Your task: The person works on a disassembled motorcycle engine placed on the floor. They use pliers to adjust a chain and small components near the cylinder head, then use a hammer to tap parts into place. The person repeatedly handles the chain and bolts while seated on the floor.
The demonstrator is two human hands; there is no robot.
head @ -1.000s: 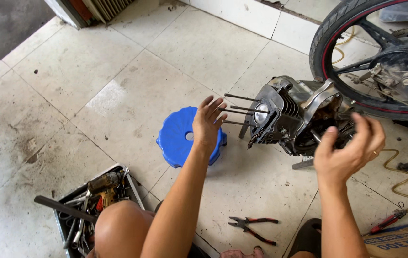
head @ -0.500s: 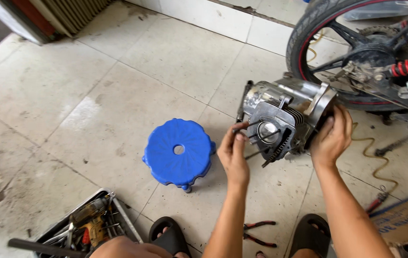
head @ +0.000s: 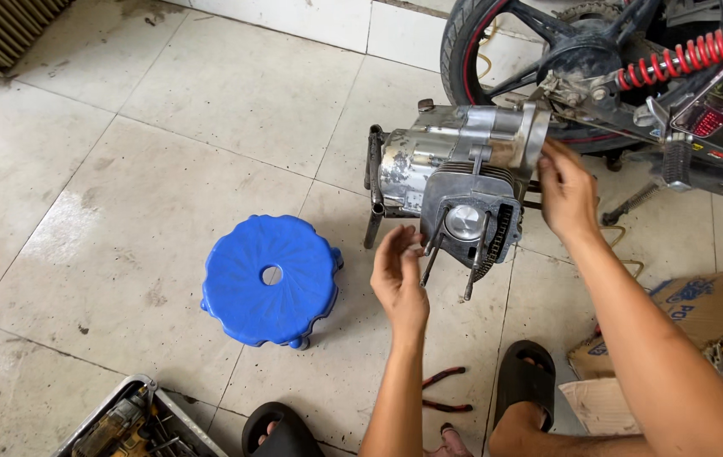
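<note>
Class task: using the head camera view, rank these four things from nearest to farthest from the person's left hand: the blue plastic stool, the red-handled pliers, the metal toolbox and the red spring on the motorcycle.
From the left hand:
1. Blue plastic stool, just to its left on the tiles.
2. Red-handled pliers, below it, by the sandals.
3. Metal toolbox, bottom left corner.
4. Red spring, top right on the motorcycle.
</note>
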